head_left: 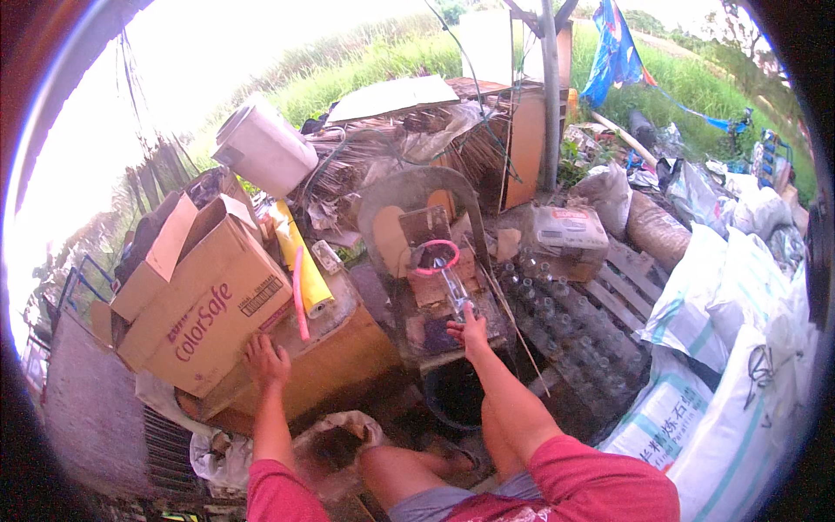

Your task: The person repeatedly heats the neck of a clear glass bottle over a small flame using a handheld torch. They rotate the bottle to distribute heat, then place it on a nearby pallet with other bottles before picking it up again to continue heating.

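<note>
My right hand (470, 331) is closed on a clear glass bottle (455, 291), held over a worn plastic chair (378, 187) piled with boards. A pink hose loop (437, 270) lies just beyond the bottle's upper end. My left hand (268, 361) is open, fingers spread at the lower edge of a large cardboard box (204, 322), above a wooden cabinet (339, 365). A yellow roll (307, 270) and a length of pink hose (299, 304) are beside the box. A dark tub (448, 391) sits low in front of the chair.
Several glass bottles (565, 322) stand beside a wooden pallet (631, 278) and a closed box (570, 244). Large white sacks (696, 296) fill the right. Behind are a white bucket (270, 152), a debris pile (391, 135), a metal post (550, 104) and a blue tarp (609, 61).
</note>
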Demonstrator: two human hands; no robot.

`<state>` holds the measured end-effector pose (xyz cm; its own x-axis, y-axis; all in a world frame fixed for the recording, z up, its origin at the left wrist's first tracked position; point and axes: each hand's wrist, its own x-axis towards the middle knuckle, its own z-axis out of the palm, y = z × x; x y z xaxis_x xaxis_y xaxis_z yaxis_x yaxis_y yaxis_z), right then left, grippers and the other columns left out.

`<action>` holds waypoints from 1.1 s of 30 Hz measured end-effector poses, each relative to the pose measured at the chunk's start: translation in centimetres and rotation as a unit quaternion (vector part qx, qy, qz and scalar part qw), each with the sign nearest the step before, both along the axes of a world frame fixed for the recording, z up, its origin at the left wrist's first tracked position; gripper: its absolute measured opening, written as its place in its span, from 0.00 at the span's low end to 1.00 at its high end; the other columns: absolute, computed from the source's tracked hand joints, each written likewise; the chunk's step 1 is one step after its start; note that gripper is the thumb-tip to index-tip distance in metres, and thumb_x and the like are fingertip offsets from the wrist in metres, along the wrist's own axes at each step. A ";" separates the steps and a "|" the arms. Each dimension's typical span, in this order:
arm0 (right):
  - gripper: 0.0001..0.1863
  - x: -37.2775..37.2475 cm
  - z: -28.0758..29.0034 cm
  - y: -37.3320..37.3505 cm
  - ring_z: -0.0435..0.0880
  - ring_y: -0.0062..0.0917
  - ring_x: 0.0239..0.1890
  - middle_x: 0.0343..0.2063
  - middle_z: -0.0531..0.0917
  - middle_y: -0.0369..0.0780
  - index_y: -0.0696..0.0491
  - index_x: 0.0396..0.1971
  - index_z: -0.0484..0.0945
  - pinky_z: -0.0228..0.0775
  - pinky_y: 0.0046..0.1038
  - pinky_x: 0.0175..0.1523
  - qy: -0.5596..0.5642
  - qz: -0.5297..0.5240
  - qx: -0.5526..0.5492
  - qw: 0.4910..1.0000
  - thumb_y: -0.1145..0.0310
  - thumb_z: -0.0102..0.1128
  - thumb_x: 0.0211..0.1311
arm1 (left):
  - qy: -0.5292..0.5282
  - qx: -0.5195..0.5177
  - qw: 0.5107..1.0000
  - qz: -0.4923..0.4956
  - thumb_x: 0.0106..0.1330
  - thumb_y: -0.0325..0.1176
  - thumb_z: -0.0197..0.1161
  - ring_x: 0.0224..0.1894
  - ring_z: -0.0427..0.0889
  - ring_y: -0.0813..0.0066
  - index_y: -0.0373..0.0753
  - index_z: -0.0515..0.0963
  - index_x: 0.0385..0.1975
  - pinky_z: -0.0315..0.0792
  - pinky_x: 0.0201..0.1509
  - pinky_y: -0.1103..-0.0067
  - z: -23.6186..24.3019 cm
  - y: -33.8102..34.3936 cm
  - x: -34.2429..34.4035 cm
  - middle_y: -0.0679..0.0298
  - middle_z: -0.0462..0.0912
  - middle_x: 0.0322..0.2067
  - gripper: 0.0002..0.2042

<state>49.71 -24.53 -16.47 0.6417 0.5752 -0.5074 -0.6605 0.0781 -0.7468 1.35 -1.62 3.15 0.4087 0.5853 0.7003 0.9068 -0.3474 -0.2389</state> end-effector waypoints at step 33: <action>0.55 -1.0 0.8 0.9 0.95 0.37 0.52 0.68 0.84 0.53 0.59 0.83 0.63 0.93 0.39 0.49 -0.174 -0.048 -0.067 0.981 0.39 0.85 0.75 | -0.072 -0.044 0.995 -0.061 0.70 0.39 0.63 0.62 0.82 0.38 0.36 0.80 0.54 0.75 0.69 0.45 -1.2 0.1 -0.1 0.46 0.84 0.56 0.17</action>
<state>48.72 -23.62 -15.69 0.8376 0.4468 -0.3142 -0.3578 0.0141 -0.9337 1.27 -1.49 1.95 0.3800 0.5993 0.7046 0.8788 -0.4717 -0.0727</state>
